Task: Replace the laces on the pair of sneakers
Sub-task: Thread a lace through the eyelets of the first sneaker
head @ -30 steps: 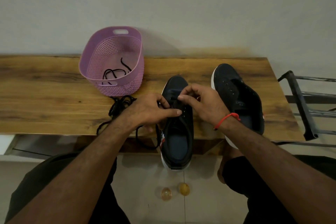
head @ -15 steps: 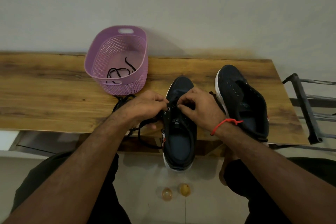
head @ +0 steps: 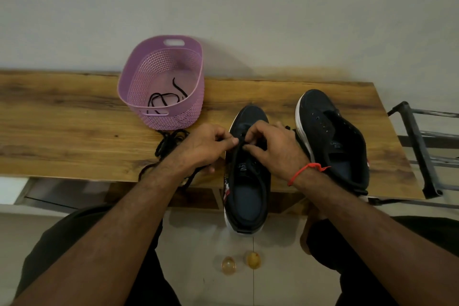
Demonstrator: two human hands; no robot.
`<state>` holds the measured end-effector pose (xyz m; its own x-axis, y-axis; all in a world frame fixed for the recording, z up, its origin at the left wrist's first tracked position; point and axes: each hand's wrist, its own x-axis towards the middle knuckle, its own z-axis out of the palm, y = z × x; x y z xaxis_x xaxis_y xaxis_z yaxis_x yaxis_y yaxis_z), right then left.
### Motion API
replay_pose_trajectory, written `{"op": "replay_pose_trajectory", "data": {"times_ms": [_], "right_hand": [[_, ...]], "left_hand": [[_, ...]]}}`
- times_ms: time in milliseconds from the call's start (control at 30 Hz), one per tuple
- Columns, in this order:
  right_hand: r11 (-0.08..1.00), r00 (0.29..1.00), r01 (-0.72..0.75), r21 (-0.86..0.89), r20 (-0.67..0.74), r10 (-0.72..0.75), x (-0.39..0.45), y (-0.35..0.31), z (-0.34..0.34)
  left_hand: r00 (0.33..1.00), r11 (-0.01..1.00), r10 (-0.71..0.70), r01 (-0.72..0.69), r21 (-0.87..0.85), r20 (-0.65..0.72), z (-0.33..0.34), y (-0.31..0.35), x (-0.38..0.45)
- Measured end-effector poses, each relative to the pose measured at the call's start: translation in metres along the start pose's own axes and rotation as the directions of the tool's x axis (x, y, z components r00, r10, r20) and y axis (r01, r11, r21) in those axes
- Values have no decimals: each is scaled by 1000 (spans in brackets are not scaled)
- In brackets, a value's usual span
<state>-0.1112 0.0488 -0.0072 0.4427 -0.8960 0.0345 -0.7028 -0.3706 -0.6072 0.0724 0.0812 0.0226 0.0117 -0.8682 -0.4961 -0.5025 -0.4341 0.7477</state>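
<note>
Since 1 s ago: both hands moved up the near sneaker (head: pixel 248 181) from mid-tongue toward the toe-end eyelets; view also shifted, basket now sits nearer frame centre. Sneaker itself hasn't moved, heel overhanging near edge of the wooden table (head: pixel 62 131).

Left hand (head: pixel 206 146): fingers curled, thumb and forefinger pinching the black lace (head: pixel 260 181) at an eyelet. Right hand (head: pixel 275 146): fingers curled, pinching same lace just opposite, fingertips of both hands nearly touching. Red thread bracelet (head: pixel 305 169) on right wrist.

Writing: tongue label on near sneaker shows a white "S" w/ small text above, too small to read. Same label on insole/tongue of second sneaker (head: pixel 332 136), also unreadable bar the "S".

Second sneaker: right of the first, just beside it, tilted on its side, white sole edge facing left, eyelets bare, no lace seen in it. Right hand partly hides the gap btwn the two.

Loose pile of black laces (head: pixel 169 144) on table left of near sneaker, partly under left forearm, one strand hanging over near edge.

Purple perforated plastic basket (head: pixel 139 84) at far side of table, left of the sneakers; inside: one black lace (head: pixel 164 99) in loose coils.

Black metal rack (head: pixel 419 146) at right, off table end. Two small yellowish round objs (head: pixel 241 262) on the floor below sneaker heel; can't tell what.
</note>
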Motion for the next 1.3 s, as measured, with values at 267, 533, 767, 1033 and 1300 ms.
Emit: {"op": "replay_pose_trajectory", "data": {"times_ms": [267,533,767,1033,1300], "right_hand": [[989,999,36,-145,29,-32,-5,-1,-2],[990,999,49,-134,26,-46,-3,8,-1],[996,999,20,-84,33,-18,-2,11,-9],[992,993,-17,-126,115,31,-2,16,-12],[991,994,8,-135,113,7,-3,16,-11]], "left_hand": [[964,993,85,-104,-60,-252,-5,6,2],[934,774,3,-228,-591,-356,-38,11,-1],[974,851,225,-210,482,27,-1,-7,8],[581,856,280,-512,-76,-764,-19,13,0],[969,963,132,-176,-204,-210,-15,9,3]]}}
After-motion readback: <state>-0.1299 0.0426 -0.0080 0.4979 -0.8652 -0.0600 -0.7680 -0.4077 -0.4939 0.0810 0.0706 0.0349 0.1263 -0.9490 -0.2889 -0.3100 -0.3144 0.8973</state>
